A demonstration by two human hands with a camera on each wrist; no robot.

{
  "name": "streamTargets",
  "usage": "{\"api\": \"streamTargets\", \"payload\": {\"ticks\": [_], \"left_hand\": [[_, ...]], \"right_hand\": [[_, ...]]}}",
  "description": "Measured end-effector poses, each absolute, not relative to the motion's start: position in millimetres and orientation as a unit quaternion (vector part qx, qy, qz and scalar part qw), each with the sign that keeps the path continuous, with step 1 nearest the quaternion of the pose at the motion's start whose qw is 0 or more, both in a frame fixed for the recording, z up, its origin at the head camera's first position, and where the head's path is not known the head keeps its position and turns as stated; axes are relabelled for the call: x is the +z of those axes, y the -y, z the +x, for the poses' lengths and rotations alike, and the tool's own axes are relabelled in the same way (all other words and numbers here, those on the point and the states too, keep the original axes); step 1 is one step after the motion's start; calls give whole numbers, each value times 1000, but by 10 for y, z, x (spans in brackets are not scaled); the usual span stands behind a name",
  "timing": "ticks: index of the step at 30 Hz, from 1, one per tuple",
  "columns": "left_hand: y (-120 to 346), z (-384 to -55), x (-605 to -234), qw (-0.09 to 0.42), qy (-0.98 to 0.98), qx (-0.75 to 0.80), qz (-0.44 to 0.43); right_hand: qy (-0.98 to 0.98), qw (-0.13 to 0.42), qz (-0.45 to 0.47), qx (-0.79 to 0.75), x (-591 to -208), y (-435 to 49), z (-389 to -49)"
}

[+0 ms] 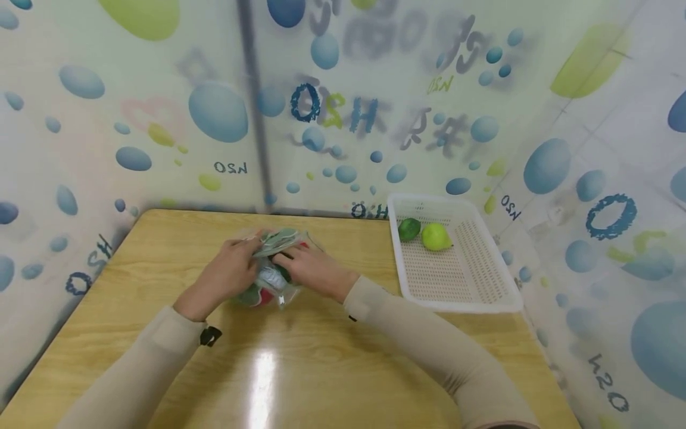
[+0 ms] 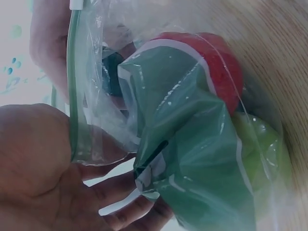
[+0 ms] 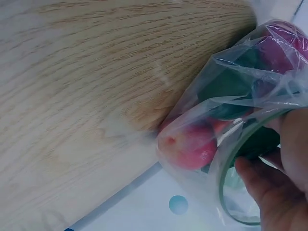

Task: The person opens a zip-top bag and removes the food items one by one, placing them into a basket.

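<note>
Fruit (image 3: 260,144), dark green, pinched between thumb and finger of the right hand (image 1: 311,265) inside the mouth of a clear bag (image 1: 276,280).

The left hand (image 1: 233,268) grips the bag's edge, its fingers lying behind the film. Things look partway: the dark fruit is not yet let go, the zip edge (image 2: 73,96) gapes, and other pieces sit inside, among them a blushed red fruit (image 3: 190,147) and a yellow-green one (image 2: 260,154). The bag is crumpled and glossy, printed with a green panel (image 2: 168,96), and rests on the wooden table (image 1: 348,369), left of the white basket (image 1: 517,301). In that basket lie a green fruit (image 1: 409,229) and a yellow-green pear (image 1: 436,236), both untouched.
</note>
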State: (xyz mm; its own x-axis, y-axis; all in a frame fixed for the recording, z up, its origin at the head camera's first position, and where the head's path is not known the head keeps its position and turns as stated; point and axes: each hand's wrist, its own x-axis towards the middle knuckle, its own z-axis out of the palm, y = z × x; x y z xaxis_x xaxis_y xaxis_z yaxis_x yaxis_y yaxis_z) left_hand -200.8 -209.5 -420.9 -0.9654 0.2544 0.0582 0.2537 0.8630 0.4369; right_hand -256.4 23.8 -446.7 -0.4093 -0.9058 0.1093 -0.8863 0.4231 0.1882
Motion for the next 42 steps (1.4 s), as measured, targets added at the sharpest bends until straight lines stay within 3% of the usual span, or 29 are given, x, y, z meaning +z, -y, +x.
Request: {"api": "streamTargets", "payload": {"ticks": [11,23,30,37,42], "left_hand": [[2119,-1986,-4218,-46,-950,229,206],[2059,-1935,-4169,-6,-962,239,132],[2045,-1959,-4239,-9,-963,242,123],[2055,-1980,-4268,-2,-965,233,119],[2044,-2004,-4274,9,-967,229,115]], "right_hand": [[860,68,504,47,-4488,-296,-2645],[837,61,510,190,-4280,-487,-2690],[804,84,521,275,-4145,-651,-2615],[810,73,462,354,-3898,-890,-2570],[819,94,409,392,-3746,-1142,-2623]]}}
